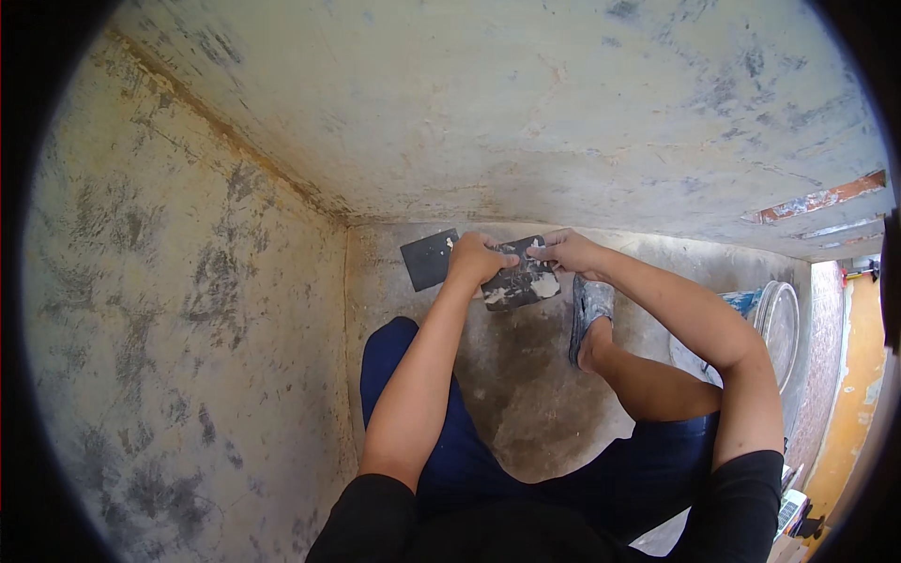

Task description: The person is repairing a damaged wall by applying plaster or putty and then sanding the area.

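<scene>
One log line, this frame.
left hand: grips spotted sheet | right hand: grips same sheet | plain dark sheet: beside left hand

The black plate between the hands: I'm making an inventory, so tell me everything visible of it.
The plate is flat, roughly rectangular and dark, with whitish, crusty-looking patches, the largest near its lower right. Its material is unclear; no handle shows. It sits slightly askew, broad face toward the camera. The left grip holds its left side and the right grip its upper right, both thumbs on its face.
</scene>
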